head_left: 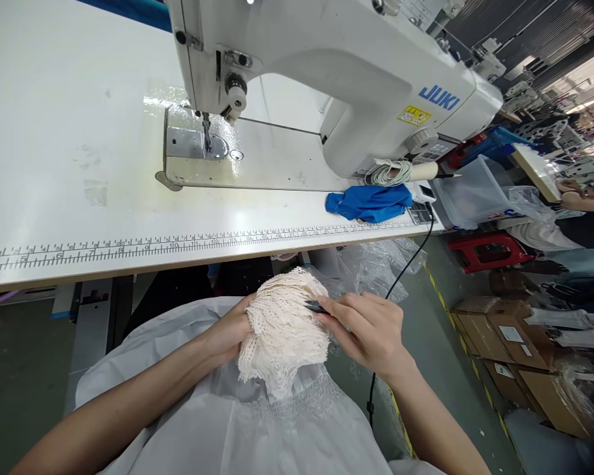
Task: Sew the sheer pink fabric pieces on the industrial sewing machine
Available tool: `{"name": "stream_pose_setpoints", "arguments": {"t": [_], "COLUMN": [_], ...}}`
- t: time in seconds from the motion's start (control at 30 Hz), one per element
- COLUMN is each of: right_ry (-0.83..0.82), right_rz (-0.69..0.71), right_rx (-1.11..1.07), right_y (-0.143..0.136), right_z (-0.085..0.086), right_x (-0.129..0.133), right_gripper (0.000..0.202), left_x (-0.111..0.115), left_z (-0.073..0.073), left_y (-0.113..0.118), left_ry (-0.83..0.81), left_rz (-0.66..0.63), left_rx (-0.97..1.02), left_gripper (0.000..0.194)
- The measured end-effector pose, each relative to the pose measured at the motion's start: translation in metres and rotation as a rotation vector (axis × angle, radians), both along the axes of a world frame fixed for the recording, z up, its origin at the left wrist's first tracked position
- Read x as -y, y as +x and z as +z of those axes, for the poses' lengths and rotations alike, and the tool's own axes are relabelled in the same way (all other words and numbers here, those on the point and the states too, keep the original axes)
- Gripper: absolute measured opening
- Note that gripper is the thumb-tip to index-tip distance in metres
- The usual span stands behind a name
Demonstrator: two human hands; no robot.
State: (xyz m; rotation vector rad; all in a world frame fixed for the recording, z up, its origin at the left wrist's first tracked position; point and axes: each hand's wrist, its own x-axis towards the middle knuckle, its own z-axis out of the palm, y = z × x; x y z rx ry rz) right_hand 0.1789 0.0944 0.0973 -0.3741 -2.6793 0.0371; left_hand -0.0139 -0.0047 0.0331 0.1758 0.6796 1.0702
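A thick bundle of cream lace trim (pixel 284 330), with scalloped edges and many layers, is held up over my lap. My left hand (pixel 232 330) is closed on its left side, the fingertips partly hidden behind the lace. From the right, my right hand (pixel 369 326) pinches a small dark pointed tool (pixel 316 307), its tip against the upper right of the bundle. Most of that tool is hidden in the fingers, so its exact kind does not show. Below the lace, light grey-white gathered fabric (pixel 297 409) covers my lap.
A white JUKI sewing machine (pixel 327 59) stands on the white table (pixel 54 152), whose front edge carries a printed ruler. Blue cloth (pixel 369 202) and coiled cord (pixel 390 173) lie at its right. A black cable (pixel 404 267) hangs down. Cardboard boxes (pixel 512 336) and another person's arm (pixel 587 201) are farther right.
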Motion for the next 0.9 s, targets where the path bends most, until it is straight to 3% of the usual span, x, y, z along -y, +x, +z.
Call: {"name": "stream_pose_setpoints", "arguments": {"t": [0.33, 0.7, 0.9], "right_ry": [0.004, 0.047, 0.000], "right_rz": [0.013, -0.061, 0.000], "right_rx": [-0.005, -0.024, 0.013], "right_y": [-0.0070, -0.0066, -0.0020], "right_z": [-0.0064, -0.0029, 0.0012], "right_x": [-0.0008, -0.0038, -0.0007], "right_gripper": [0.021, 0.017, 0.016], "left_x": [0.0002, 0.0010, 0.0005], "left_z": [-0.0005, -0.0016, -0.0031], "left_y": [0.0014, -0.0006, 0.0011], "left_ry": [-0.013, -0.008, -0.011], "left_rz": [0.007, 0.000, 0.002], "left_rx": [-0.035, -0.078, -0.070], "left_gripper": [0.049, 0.042, 0.036]}}
